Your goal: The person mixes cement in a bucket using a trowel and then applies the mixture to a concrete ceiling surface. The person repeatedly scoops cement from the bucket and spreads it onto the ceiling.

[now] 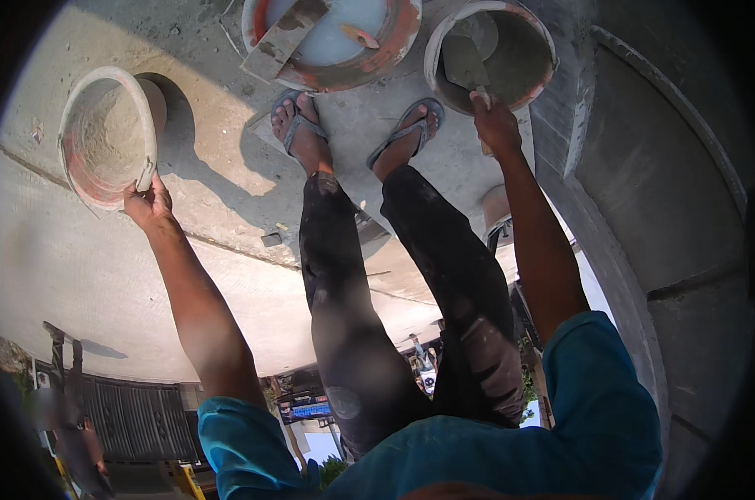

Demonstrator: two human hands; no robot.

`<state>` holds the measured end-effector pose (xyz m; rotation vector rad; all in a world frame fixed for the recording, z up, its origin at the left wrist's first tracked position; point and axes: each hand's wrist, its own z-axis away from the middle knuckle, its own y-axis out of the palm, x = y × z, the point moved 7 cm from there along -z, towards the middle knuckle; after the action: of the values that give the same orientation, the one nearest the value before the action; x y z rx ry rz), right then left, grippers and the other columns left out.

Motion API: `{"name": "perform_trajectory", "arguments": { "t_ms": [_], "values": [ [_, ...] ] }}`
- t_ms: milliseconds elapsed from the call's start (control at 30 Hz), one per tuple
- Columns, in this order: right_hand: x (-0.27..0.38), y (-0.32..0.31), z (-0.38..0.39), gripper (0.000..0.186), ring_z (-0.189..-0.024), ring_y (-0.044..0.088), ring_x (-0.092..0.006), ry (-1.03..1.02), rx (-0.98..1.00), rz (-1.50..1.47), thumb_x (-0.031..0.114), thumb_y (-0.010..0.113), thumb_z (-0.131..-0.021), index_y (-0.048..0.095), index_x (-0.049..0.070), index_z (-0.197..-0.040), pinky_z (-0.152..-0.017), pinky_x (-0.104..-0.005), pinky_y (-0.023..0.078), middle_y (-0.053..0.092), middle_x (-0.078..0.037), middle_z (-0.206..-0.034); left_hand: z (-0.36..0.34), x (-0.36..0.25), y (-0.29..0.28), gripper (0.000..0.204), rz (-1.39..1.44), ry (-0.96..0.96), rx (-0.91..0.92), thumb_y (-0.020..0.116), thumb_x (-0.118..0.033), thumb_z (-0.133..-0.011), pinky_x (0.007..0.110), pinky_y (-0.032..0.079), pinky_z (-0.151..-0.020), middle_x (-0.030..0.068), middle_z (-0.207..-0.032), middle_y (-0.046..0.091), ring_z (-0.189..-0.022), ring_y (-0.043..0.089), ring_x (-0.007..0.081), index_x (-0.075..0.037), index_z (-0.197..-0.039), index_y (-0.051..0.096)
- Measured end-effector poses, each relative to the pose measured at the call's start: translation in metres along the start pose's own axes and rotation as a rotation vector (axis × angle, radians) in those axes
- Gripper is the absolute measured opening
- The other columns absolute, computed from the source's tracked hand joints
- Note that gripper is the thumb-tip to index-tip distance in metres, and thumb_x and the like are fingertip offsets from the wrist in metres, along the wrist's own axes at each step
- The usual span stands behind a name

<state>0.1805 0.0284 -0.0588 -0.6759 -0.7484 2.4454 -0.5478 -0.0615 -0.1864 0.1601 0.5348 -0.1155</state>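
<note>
Out to the left, my left hand point(150, 204) is closed on the rim of a bucket point(150, 117), which is tilted so its mouth faces me. Grey-brown powder or mortar residue point(115, 137) coats its inside. My right hand point(496, 125) grips the handle of a trowel point(465, 62). The trowel's flat blade reaches into a second bucket point(537, 83), whose inner wall is smeared grey. Between the two, beyond my feet, stands a wide reddish tub point(402, 42) of milky liquid point(344, 29). A flat grey board or float point(285, 37) lies across the tub's rim.
My sandalled feet point(302, 129) stand on dusty concrete point(219, 142). A grey wall point(661, 167) rises close on the right. A small container point(496, 204) is near my right forearm. Another person point(69, 425) is far off at lower left, by a dark gate point(135, 417).
</note>
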Motion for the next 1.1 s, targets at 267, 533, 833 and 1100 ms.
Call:
{"name": "perform_trajectory", "arguments": {
  "t_ms": [267,533,833,1100],
  "values": [
    [-0.015,-0.041,0.059,0.047,-0.11,0.067,-0.0399,-0.162,-0.241,0.057,0.036,0.058,-0.095,0.049,0.017,-0.137,-0.089,-0.0543,0.054,0.067,-0.018,-0.118,0.19,0.006,-0.005,0.056,-0.637,0.235,0.004,0.058,0.002,-0.085,0.049,0.058,-0.095,0.0261,-0.125,0.059,-0.11,0.064,0.0362,0.016,-0.135,0.037],
    [-0.065,-0.081,0.068,0.04,-0.103,0.069,-0.0382,-0.338,-0.158,-0.267,0.033,0.062,-0.095,0.058,0.011,-0.128,-0.087,-0.0473,0.053,0.069,-0.02,-0.11,0.355,0.067,0.057,0.055,-0.79,0.252,0.231,0.057,0.006,-0.085,0.046,0.058,-0.093,0.0226,-0.121,0.061,-0.1,0.068,0.0308,0.0,-0.138,0.044],
    [-0.109,-0.192,0.188,0.036,-0.092,0.071,-0.0259,-0.839,-0.246,-0.005,0.027,0.073,-0.091,0.066,0.016,-0.124,-0.074,-0.04,0.057,0.064,-0.008,-0.092,0.486,0.203,0.141,0.031,-0.997,0.229,0.382,0.063,-0.005,-0.087,0.032,0.053,-0.063,0.0126,-0.103,0.066,-0.092,0.068,0.0211,0.005,-0.117,0.06],
    [-0.03,-0.166,0.203,0.038,-0.088,0.068,-0.0187,-0.97,-0.697,0.501,0.021,0.07,-0.081,0.067,0.019,-0.119,-0.061,-0.0371,0.052,0.064,-0.007,-0.097,0.542,0.262,0.176,0.032,-0.985,0.105,0.619,0.064,0.001,-0.085,0.029,0.051,-0.084,0.0104,-0.104,0.071,-0.089,0.065,0.0146,0.007,-0.117,0.063]
  ]
}}
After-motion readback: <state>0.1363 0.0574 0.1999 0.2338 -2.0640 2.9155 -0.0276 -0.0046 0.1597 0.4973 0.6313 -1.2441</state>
